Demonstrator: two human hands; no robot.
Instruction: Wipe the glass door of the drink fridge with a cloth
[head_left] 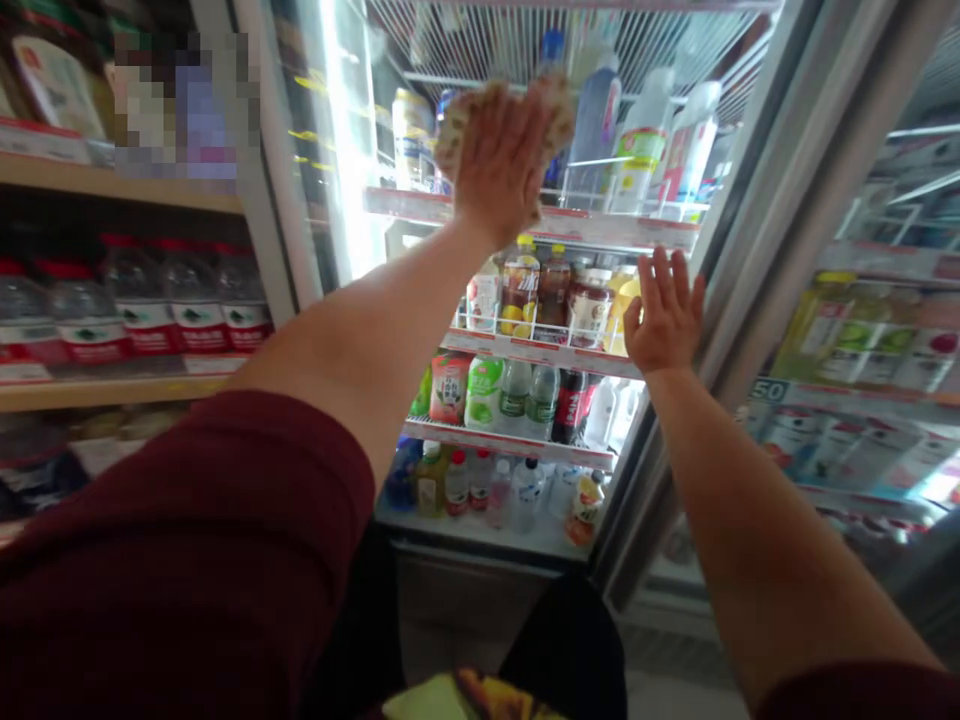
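My left hand lies spread over a crumpled, patterned beige cloth, pressing it against what looks like the glass front of a lit drinks fridge. Cloth edges stick out on both sides of the fingers. Lower and to the right, my right hand is raised, bare and empty, its fingers apart and its palm toward the same front. Whether that palm touches the glass, I cannot tell. Behind the hands, bottles and jars stand on wire shelves; some are hidden by the hands.
On the left, an open shelf holds several red-capped water bottles. A metal door frame runs along the fridge's right side. Beyond it stands another stocked cooler. My dark-clad knees are close to the fridge base.
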